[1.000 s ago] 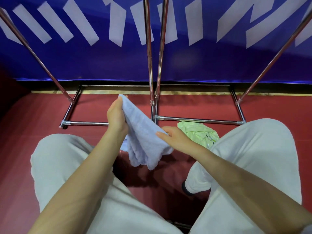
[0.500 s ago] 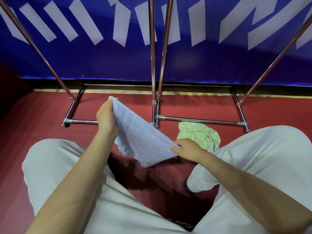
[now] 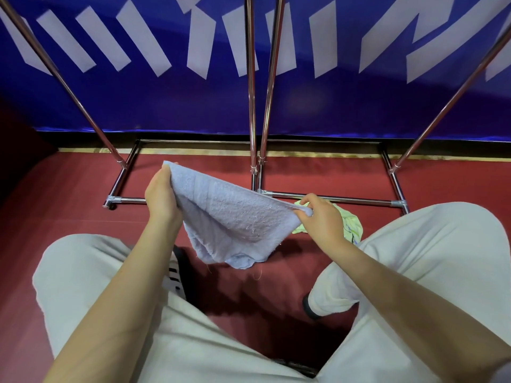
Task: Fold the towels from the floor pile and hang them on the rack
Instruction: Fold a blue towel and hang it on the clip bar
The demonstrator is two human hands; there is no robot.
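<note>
Towel, pale blue, hangs stretched between my two hands above the red floor. My left hand grips one top corner, fingers curled round the edge with the cloth rising just above the fingertips. My right hand pinches the opposite corner between thumb and fingers. Between them the top edge runs taut, slanting down from left to right, and the rest of the cloth sags into a loose pouch whose frayed lower edge hangs clear of the floor, between my knees.

Just behind my right hand a crumpled green towel lies on the floor, partly hidden by the hand and touching my right trouser leg. My left trouser leg fills the lower left, with a dark shoe showing beside it.

Beyond the hands stands the rack, its chrome base bars on the floor and its poles rising out of sight. Behind it is a blue banner with pale slanted stripes.
</note>
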